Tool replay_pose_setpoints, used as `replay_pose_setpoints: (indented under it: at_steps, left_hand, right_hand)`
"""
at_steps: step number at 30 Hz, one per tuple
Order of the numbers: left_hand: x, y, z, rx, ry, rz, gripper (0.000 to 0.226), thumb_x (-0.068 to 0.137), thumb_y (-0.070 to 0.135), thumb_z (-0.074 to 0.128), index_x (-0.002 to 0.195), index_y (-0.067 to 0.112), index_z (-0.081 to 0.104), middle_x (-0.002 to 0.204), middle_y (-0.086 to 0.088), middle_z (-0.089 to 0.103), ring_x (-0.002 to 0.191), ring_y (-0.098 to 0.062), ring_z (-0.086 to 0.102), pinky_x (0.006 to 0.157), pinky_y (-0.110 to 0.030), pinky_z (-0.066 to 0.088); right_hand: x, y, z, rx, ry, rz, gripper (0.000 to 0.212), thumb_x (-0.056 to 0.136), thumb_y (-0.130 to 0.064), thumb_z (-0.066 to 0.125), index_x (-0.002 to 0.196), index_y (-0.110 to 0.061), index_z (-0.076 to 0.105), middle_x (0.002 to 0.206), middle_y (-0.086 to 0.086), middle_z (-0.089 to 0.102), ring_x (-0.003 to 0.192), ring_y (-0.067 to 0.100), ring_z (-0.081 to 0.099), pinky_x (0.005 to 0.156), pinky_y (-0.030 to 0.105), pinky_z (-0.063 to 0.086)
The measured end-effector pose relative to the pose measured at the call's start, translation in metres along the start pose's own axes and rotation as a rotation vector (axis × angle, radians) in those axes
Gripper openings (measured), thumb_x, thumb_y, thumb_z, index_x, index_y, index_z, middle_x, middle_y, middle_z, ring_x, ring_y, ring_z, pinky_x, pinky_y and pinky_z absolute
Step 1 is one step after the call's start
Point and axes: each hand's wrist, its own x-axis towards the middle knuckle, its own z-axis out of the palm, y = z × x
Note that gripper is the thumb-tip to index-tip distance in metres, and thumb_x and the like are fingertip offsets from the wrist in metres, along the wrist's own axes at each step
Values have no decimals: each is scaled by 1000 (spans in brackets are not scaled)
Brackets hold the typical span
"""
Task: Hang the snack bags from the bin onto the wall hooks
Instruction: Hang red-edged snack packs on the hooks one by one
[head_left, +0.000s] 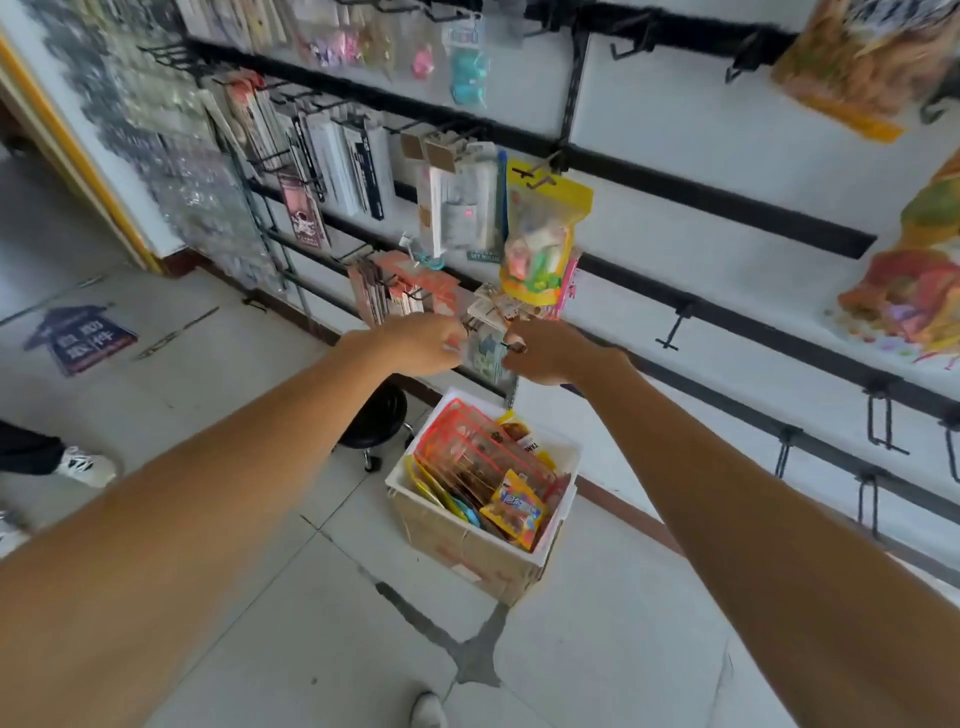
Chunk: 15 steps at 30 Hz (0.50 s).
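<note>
Wall (675, 124): 2 hands (485, 345), 1 bag (484, 353)

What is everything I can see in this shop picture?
Bin: one, white rim, cardboard-brown sides, on the floor below the wall.
Snack bags in bin: several, yellow, red and orange; exact count unclear.
Yellow snack bag: one, hanging on a hook above the hands.
Small pale bag: one, held between both hands at a hook.
Empty hooks: several, black, along the rails to the right.
Hanging packets: many, mostly white and pink, upper left of the wall.
Stool: one, black, left of the bin.
Floor sticker: one, dark blue, far left.
Left hand: gripping the small bag.
Right hand: gripping the small bag.
</note>
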Motion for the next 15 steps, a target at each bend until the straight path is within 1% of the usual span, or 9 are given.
replay_pose_setpoints:
  at_steps: [1, 3, 7, 9, 11, 13, 15]
  left_hand:
    - [8, -9, 8, -19, -14, -4, 41, 98, 27, 48, 139, 22, 47, 146, -3, 46, 136, -26, 42, 111, -43, 33]
    - [20, -24, 27, -56, -56, -12, 48, 99, 29, 48, 146, 22, 40, 152, -3, 40, 137, -25, 40, 111, -43, 34]
    - [44, -49, 70, -70, -145, -40, 47, 100, 33, 48, 145, 24, 41, 148, -2, 44, 133, -25, 44, 108, -42, 37]
    - [57, -62, 95, -85, -187, -52, 45, 100, 36, 48, 143, 26, 43, 147, 1, 45, 132, -24, 45, 109, -46, 36]
    - [70, -74, 121, -117, -235, -80, 43, 98, 39, 48, 141, 29, 45, 145, 2, 48, 128, -23, 47, 109, -49, 35]
    - [84, -82, 146, -150, -253, -116, 42, 99, 36, 48, 140, 26, 46, 140, -1, 51, 125, -24, 50, 107, -47, 37]
    - [99, -90, 170, -178, -248, -141, 42, 99, 31, 48, 140, 21, 48, 139, -3, 52, 125, -23, 51, 105, -43, 41]
  right_hand:
    - [8, -1, 11, 7, -24, 0, 43, 96, -37, 50, 134, -18, 48, 138, 9, 53, 124, 30, 50, 98, 39, 44]
    - [22, -1, 34, 23, -90, 9, 44, 96, -38, 51, 134, -17, 49, 136, 9, 53, 122, 30, 51, 99, 41, 44]
    - [49, 11, 79, 62, -193, 30, 47, 97, -41, 50, 138, -19, 45, 142, 8, 49, 127, 29, 48, 103, 42, 42]
    - [64, 19, 101, 60, -245, 27, 46, 98, -38, 48, 140, -18, 44, 145, 8, 46, 132, 28, 44, 107, 41, 39]
    - [81, 29, 126, 56, -286, 16, 47, 99, -37, 47, 142, -18, 42, 147, 7, 44, 135, 28, 42, 107, 39, 36]
    - [100, 40, 153, 42, -328, -1, 47, 98, -37, 46, 141, -18, 43, 145, 8, 47, 131, 28, 45, 104, 39, 39]
    - [122, 52, 181, 31, -377, -12, 48, 98, -39, 44, 141, -18, 43, 142, 7, 50, 126, 28, 49, 102, 40, 43]
